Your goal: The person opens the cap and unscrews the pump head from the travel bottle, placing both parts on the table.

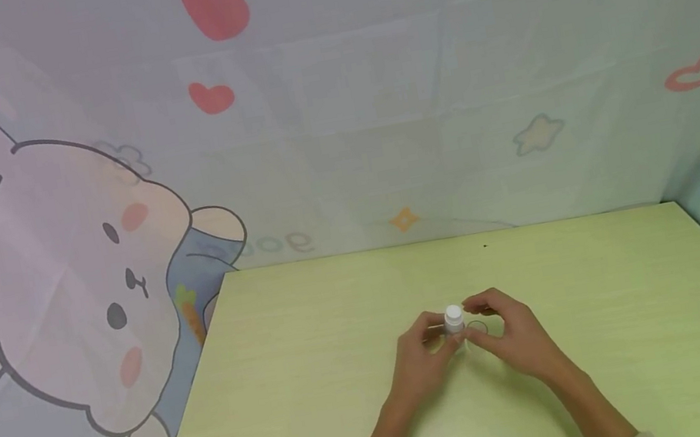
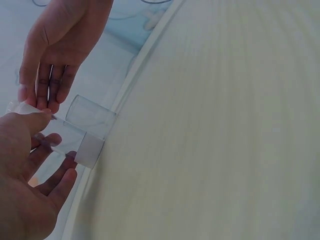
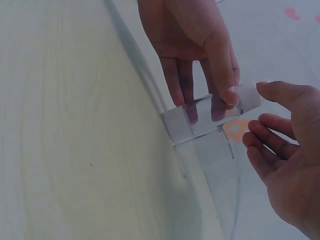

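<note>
A small clear bottle [image 3: 200,115] with a white cap [image 1: 453,311] and a white lower end stands upright on the table. My left hand [image 1: 421,366] grips its body, thumb on the near side and fingers behind, as the right wrist view shows [image 3: 187,30]. My right hand [image 1: 517,336] is at the bottle's right, its thumb at the cap in the right wrist view, the other fingers loosely bent and apart from the bottle. A clear, empty-looking cup [image 2: 91,116] stands close beside the bottle, between it and my right hand.
The pale yellow-green table [image 1: 314,334] reaches back to a cloth backdrop [image 1: 342,134] printed with a rabbit and hearts. A tiny dark speck [image 1: 485,246] lies near the table's back edge.
</note>
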`<action>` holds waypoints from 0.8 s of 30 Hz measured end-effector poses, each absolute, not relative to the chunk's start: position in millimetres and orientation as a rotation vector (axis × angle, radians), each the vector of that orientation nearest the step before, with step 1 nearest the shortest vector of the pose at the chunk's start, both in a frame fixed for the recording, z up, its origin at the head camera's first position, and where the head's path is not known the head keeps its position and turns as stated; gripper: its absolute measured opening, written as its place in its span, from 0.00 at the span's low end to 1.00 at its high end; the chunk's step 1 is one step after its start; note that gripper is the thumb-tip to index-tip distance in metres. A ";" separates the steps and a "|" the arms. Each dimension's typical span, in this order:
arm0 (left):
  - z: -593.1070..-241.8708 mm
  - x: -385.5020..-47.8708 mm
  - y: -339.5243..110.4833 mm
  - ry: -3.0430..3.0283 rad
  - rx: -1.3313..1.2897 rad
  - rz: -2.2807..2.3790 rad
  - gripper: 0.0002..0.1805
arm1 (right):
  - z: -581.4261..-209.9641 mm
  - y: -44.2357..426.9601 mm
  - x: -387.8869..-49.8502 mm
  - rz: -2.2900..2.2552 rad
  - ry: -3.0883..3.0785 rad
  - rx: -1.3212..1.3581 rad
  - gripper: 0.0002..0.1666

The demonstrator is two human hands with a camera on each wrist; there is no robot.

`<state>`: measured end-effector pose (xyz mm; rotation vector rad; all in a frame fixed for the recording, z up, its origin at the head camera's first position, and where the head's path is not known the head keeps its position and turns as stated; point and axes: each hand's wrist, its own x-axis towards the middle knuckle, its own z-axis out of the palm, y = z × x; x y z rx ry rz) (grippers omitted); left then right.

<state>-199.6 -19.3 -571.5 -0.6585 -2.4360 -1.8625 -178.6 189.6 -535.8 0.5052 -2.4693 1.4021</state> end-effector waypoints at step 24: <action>-572.2 -200.7 -17.7 -2.409 -0.683 -1.845 0.14 | -537.0 177.2 -177.2 1.444 -2.441 0.447 0.19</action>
